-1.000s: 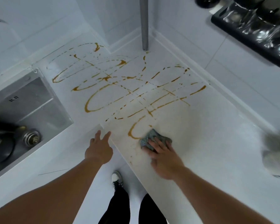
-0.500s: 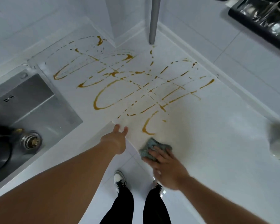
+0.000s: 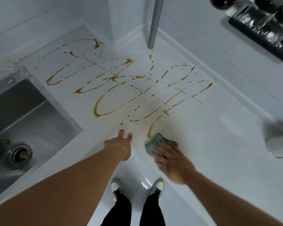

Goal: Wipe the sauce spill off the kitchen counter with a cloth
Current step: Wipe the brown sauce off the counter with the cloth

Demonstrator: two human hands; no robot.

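Brown sauce point(image 3: 104, 103) runs in loops and crossing lines over the white counter point(image 3: 211, 136), from the back corner down toward the front edge. A crumpled grey-green cloth point(image 3: 155, 142) lies at the near end of the spill, close to the counter's front edge. My right hand point(image 3: 173, 162) presses flat on the cloth with spread fingers, blurred by motion. My left hand point(image 3: 121, 144) rests on the counter's front corner with straight fingers, holding nothing. A faint yellowish smear surrounds the cloth.
A steel sink point(image 3: 23, 121) with a drain point(image 3: 20, 153) is set into the counter at left. A grey pole point(image 3: 154, 22) stands in the back corner. A black wall rack point(image 3: 261, 28) hangs at upper right. A blurred pale object point(image 3: 279, 139) sits at the right edge.
My right hand has dragged the cloth back toward the counter's front edge. My left hand has shifted right along the edge, closer to the cloth.
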